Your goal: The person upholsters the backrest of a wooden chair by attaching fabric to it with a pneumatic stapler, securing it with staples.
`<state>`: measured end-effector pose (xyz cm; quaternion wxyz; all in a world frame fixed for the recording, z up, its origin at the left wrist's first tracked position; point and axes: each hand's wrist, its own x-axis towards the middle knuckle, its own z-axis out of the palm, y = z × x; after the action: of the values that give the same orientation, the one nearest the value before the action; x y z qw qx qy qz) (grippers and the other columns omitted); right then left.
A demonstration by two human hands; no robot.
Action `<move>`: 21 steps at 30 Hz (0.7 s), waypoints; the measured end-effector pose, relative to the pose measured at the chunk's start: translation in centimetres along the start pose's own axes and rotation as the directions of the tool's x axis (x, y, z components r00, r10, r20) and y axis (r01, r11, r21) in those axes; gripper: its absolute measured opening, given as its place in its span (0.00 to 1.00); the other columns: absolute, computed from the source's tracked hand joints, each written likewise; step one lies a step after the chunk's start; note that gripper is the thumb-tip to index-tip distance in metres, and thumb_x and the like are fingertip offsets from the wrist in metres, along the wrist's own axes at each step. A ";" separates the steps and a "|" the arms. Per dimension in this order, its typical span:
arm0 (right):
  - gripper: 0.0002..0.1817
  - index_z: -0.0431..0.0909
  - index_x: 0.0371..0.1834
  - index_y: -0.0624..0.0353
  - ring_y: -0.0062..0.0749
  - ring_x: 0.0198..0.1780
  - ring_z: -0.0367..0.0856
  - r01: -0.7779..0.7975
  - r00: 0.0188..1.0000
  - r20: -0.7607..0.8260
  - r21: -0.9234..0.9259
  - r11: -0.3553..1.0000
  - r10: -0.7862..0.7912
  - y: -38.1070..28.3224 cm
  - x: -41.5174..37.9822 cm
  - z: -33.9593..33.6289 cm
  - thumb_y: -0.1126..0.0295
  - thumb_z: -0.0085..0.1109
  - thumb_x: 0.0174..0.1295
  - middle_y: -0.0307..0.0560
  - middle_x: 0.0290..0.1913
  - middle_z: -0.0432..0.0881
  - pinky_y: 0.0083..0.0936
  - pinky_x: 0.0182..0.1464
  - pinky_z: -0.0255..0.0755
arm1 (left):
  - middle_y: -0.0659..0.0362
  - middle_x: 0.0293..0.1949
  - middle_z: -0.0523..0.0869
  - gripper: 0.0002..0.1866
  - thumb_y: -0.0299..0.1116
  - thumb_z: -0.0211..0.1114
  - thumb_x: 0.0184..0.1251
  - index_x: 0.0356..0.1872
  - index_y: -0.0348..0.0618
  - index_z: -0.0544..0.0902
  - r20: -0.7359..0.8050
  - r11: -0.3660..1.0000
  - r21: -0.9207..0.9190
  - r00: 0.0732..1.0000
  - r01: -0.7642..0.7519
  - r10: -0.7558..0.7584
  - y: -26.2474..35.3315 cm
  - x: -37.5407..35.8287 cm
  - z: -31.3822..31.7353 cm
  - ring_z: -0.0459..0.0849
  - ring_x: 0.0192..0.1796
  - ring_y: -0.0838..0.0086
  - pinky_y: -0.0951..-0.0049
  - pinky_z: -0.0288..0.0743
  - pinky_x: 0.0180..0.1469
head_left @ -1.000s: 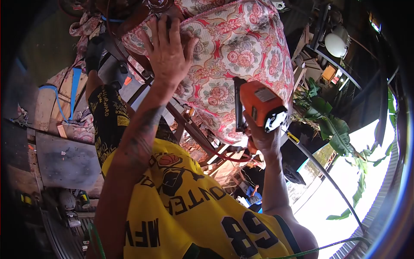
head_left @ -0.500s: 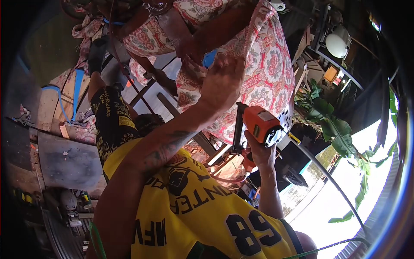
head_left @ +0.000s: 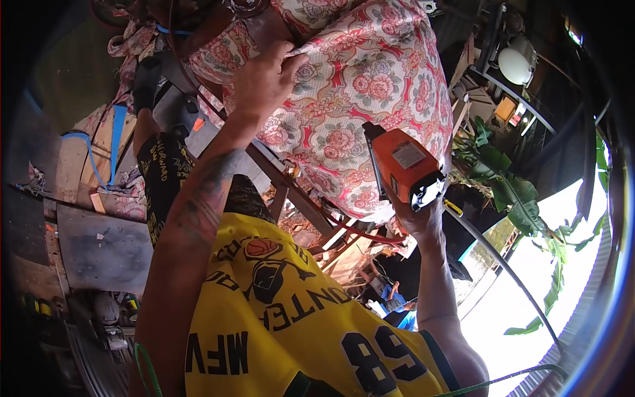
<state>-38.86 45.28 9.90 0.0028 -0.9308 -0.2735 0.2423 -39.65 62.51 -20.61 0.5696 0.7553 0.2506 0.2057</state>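
My left hand (head_left: 263,83) is closed, pinching the edge of a floral fabric (head_left: 370,86) in red, white and grey. The fabric is drawn over a piece of furniture with a dark wooden frame (head_left: 271,169). In my right hand (head_left: 418,221) is an orange air staple gun (head_left: 403,162), held in front of the lower right part of the fabric. Its nose points up and left, and a hose (head_left: 506,268) runs from its back end to the lower right. My right fingers are mostly hidden behind the tool.
Wood scraps (head_left: 344,255) lie beneath the frame. A blue strap (head_left: 119,142) is on the left beside a grey board (head_left: 102,241). Green leaves (head_left: 519,198) hang at the right near bright daylight. A round white object (head_left: 517,66) stands at the upper right.
My left hand has moved up and left, and the fabric edge has been pulled that way, covering more of the frame. The staple gun has shifted slightly and tilted in my right hand.
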 end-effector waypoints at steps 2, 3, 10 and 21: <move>0.18 0.85 0.49 0.58 0.36 0.36 0.91 -0.068 0.995 -0.063 0.104 0.992 0.075 -0.8 0.6 -0.1 0.75 0.71 0.52 0.44 0.39 0.91 0.31 0.40 0.84 | 0.57 0.34 0.90 0.11 0.40 0.70 0.72 0.47 0.45 0.85 0.041 0.990 0.112 0.995 0.089 -0.094 0.6 -0.8 0.3 0.89 0.31 0.72 0.63 0.79 0.34; 0.18 0.85 0.49 0.58 0.36 0.36 0.91 -0.072 0.995 -0.062 0.102 0.992 0.078 -0.4 0.6 -0.1 0.75 0.71 0.52 0.44 0.39 0.91 0.31 0.40 0.84 | 0.57 0.34 0.90 0.11 0.40 0.70 0.72 0.47 0.45 0.85 0.044 0.990 0.108 0.994 0.091 -0.096 1.9 -1.1 -0.3 0.89 0.31 0.72 0.63 0.79 0.34; 0.17 0.86 0.49 0.56 0.39 0.37 0.92 -0.084 0.993 -0.086 0.027 0.996 0.086 -1.1 2.5 0.1 0.73 0.72 0.55 0.47 0.40 0.91 0.31 0.40 0.84 | 0.58 0.81 0.62 0.34 0.42 0.60 0.77 0.81 0.47 0.62 0.281 0.932 0.129 0.914 -0.339 0.294 4.3 -5.4 4.0 0.58 0.83 0.66 0.57 0.47 0.85; 0.09 0.87 0.40 0.58 0.36 0.33 0.93 -0.179 0.983 -0.019 0.064 0.982 0.181 -2.8 6.8 3.9 0.71 0.72 0.56 0.47 0.30 0.91 0.32 0.36 0.84 | 0.56 0.84 0.56 0.37 0.49 0.58 0.79 0.82 0.47 0.60 0.227 0.959 0.191 0.960 -0.210 0.165 2.1 -9.0 3.1 0.52 0.85 0.60 0.55 0.45 0.85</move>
<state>-37.11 50.60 3.78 0.0134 -0.9542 -0.1804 0.2382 -44.65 54.19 -19.61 0.4863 0.8498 0.1367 0.1507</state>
